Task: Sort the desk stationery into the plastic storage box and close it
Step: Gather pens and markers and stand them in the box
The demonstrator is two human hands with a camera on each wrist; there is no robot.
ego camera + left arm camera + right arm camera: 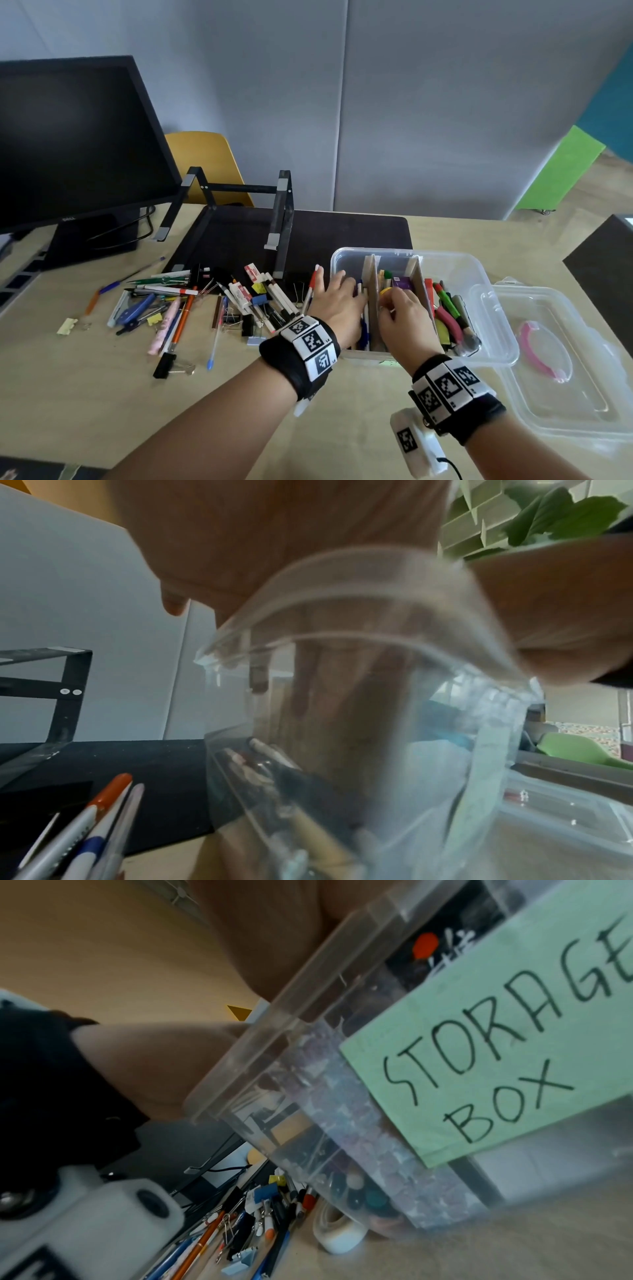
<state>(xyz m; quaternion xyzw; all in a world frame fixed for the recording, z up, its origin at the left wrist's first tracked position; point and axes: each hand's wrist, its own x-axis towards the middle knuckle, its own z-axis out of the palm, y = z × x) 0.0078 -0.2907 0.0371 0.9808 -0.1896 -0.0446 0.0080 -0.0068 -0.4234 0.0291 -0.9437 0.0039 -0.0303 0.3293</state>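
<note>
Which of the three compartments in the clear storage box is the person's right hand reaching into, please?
The middle compartment, between the two cardboard dividers. The right hand is in it at a yellow item, while the left hand is in the left one; the right one holds only markers.

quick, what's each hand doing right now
Left hand: open, fingers in the storage box's left compartment.
Right hand: pinching something yellow.

Clear glossy plastic box [476, 270], cardboard dividers [371, 274], paper label [496, 1031].
</note>
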